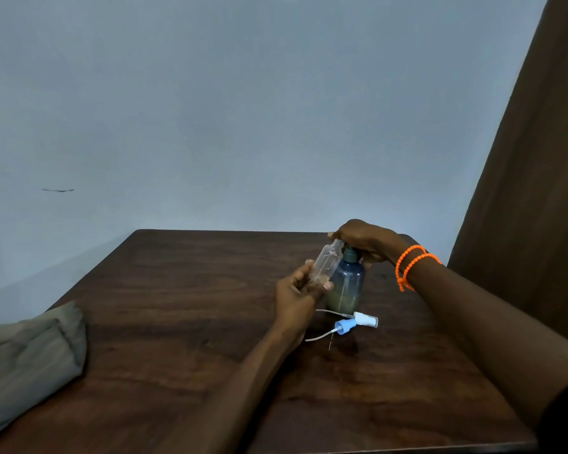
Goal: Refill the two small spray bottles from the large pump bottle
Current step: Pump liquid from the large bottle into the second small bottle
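Observation:
A blue-tinted large pump bottle (350, 283) stands upright on the dark wooden table (177, 306), with greenish liquid in its lower part. My right hand (364, 240) covers its pump head from above, fingers curled over it. My left hand (295, 296) grips a small clear spray bottle (325, 263) by its base, tilted so its open neck meets the pump's nozzle. Two spray heads with dip tubes lie in front of the pump bottle: a white one (366, 320) and a blue one (343, 327). The second small bottle is not visible.
A folded grey-green cloth (30, 362) lies at the table's left edge. A pale blue wall stands behind the table and a brown curtain (532, 191) hangs at the right. Orange bead bracelets (410, 267) circle my right wrist.

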The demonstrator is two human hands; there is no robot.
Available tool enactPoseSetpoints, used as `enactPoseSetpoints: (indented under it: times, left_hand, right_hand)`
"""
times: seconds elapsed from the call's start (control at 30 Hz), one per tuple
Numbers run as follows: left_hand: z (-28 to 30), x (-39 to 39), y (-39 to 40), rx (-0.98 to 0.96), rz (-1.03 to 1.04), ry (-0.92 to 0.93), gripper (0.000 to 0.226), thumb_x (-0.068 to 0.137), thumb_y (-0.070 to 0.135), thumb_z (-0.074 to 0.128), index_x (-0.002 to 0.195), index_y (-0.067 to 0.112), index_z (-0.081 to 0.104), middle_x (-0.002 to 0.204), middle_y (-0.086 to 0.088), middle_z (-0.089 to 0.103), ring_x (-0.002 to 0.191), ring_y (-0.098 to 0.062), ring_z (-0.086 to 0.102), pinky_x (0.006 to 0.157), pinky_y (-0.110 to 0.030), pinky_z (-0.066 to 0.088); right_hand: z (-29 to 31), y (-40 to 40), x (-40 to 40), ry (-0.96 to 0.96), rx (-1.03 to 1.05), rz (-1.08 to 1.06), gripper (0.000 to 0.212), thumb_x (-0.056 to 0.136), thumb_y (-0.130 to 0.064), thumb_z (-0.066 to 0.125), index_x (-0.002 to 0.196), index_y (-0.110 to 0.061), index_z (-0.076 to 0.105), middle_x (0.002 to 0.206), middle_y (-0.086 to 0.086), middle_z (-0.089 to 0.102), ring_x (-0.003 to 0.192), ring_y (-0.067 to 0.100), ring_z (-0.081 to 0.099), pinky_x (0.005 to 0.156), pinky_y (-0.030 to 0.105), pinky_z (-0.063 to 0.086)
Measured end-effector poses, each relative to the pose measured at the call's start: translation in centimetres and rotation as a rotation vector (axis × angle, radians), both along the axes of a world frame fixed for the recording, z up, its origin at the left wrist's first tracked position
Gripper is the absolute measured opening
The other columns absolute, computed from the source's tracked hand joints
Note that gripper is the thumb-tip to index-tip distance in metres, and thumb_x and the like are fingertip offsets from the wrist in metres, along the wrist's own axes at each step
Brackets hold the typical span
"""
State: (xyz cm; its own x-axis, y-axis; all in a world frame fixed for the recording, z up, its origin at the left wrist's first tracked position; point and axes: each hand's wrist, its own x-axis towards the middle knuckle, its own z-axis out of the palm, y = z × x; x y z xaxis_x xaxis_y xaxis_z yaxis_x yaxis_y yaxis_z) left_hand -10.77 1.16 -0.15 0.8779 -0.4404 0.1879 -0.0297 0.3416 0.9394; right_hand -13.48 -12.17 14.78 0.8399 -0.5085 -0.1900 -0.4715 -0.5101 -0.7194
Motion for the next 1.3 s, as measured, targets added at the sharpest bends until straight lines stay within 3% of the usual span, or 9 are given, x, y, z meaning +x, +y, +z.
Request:
enactPoseSetpoints:
  times: [0.17,0.37,0.5,0.6,0.77,0.93,1.1,1.23,1.3]
  left_hand:
    - [0.0,-0.1,-0.2,-0.004,-0.009,-0.003,0.061,0.081,0.003,0.08,0.138,0.009,0.059,0.136,-0.006,0.066,0.124,-0.021,0.064,0.104,-0.047,0.053]
    - [0.1,-0.3,-0.1,0.013,0.014,0.001,0.062,0.081,0.001,0.079,0.139,0.01,0.058,0.135,-0.003,0.066,0.122,-0.017,0.065,0.104,-0.044,0.053]
    - [0.1,-0.3,-0.2,-0.003,0.008,-0.005,0.062,0.082,0.002,0.079,0.139,0.011,0.057,0.134,-0.004,0.067,0.121,-0.018,0.066,0.103,-0.044,0.053]
    - [0.0,-0.1,-0.1,0.004,0.012,-0.022,0.062,0.082,0.003,0.079,0.14,0.01,0.057,0.131,-0.003,0.069,0.118,-0.019,0.067,0.101,-0.045,0.055]
    - [0.5,-0.4,0.1,-0.05,0.027,0.002,0.058,0.082,-0.002,0.078,0.136,0.009,0.06,0.119,-0.004,0.074,0.111,-0.021,0.071,0.095,-0.037,0.057]
    - [0.5,-0.3,0.1,-0.098,0.02,0.039,0.054,0.082,-0.004,0.077,0.131,0.013,0.062,0.115,-0.005,0.076,0.105,-0.018,0.072,0.088,-0.032,0.059]
    - [0.8,-0.5,0.3,-0.104,0.036,0.058,0.053,0.082,-0.004,0.077,0.132,0.006,0.062,0.113,-0.008,0.076,0.099,-0.015,0.073,0.082,-0.027,0.058]
    - [0.9,-0.9,0.4,-0.124,0.003,0.052,0.052,0.084,-0.004,0.075,0.133,0.005,0.061,0.115,-0.01,0.075,0.102,-0.016,0.072,0.083,-0.027,0.059]
    - [0.9,-0.8,0.4,-0.136,0.004,0.057,0.052,0.085,-0.006,0.074,0.133,0.005,0.061,0.116,-0.012,0.075,0.1,-0.015,0.072,0.083,-0.026,0.059]
  right_hand:
    - [0.9,-0.3,-0.2,0.037,-0.04,0.023,0.025,0.102,-0.028,0.052,0.09,-0.008,0.059,0.081,0.014,0.056,0.066,0.03,0.055,0.068,0.051,0.049]
    - [0.2,-0.2,0.2,0.037,-0.043,0.039,0.023,0.102,-0.024,0.051,0.09,-0.008,0.062,0.081,0.014,0.057,0.062,0.027,0.053,0.058,0.036,0.048]
    - [1.4,0.3,-0.3,0.134,-0.037,0.055,0.028,0.103,-0.025,0.049,0.107,-0.002,0.064,0.103,0.023,0.062,0.094,0.043,0.066,0.077,0.075,0.051]
    - [0.4,0.3,-0.2,0.047,-0.03,0.018,0.021,0.102,-0.019,0.046,0.094,-0.011,0.064,0.088,0.015,0.06,0.073,0.033,0.059,0.068,0.05,0.054]
    - [1.0,0.5,-0.6,0.049,-0.045,0.023,0.022,0.103,-0.018,0.043,0.094,-0.017,0.062,0.082,0.011,0.057,0.061,0.027,0.052,0.056,0.04,0.046]
    - [0.1,-0.2,0.2,0.013,0.082,-0.012,0.024,0.101,-0.018,0.041,0.105,-0.016,0.065,0.093,0.015,0.064,0.079,0.033,0.06,0.076,0.051,0.052]
    - [0.0,0.1,-0.2,0.017,0.015,0.001,0.026,0.099,-0.014,0.048,0.08,-0.012,0.066,0.076,0.015,0.059,0.067,0.031,0.055,0.071,0.051,0.046]
    - [0.8,-0.1,0.1,0.081,-0.002,0.021,0.029,0.097,-0.012,0.043,0.105,-0.005,0.07,0.091,0.02,0.06,0.077,0.037,0.058,0.083,0.066,0.052]
    - [0.0,-0.3,0.4,0.03,0.016,0.011,0.027,0.096,-0.011,0.043,0.101,-0.004,0.069,0.094,0.021,0.062,0.083,0.037,0.058,0.08,0.054,0.051]
